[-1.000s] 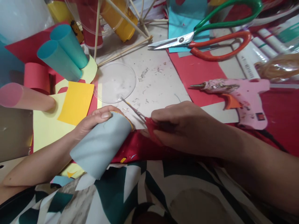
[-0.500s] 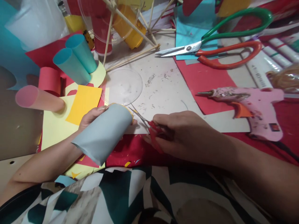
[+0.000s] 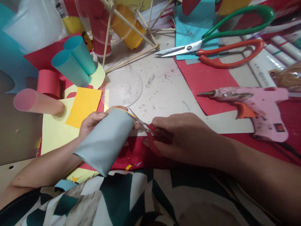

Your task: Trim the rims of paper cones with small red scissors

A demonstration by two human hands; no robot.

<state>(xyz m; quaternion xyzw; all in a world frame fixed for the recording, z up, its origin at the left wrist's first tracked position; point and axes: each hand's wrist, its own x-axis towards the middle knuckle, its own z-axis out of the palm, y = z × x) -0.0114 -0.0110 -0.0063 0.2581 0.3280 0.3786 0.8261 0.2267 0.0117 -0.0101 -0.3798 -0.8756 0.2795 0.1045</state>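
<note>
A light blue-grey paper tube (image 3: 107, 141) lies tilted in my left hand (image 3: 92, 123), whose thumb shows on its upper side and whose fingers are mostly hidden behind it. Yellow paper edges the tube's far end. My right hand (image 3: 185, 136) is closed around the red handles of small scissors (image 3: 154, 141). The blades are parted and sit at the yellow-edged end of the tube; the exact point of contact is hard to make out. Close by, beyond the tube, rests a clear plastic disc (image 3: 124, 88).
Paper tubes in blue (image 3: 70, 67), red (image 3: 49, 83) and pink (image 3: 39, 102) stand at left, near a yellow paper piece (image 3: 84, 106). A wooden stick frame (image 3: 131, 58) is at the back. Large scissors (image 3: 191, 48) and a pink glue gun (image 3: 265, 103) lie at right.
The small scissors have moved slightly left, their blades now reaching the tube's yellow-edged end. The tube has shifted a little downward in my left hand.
</note>
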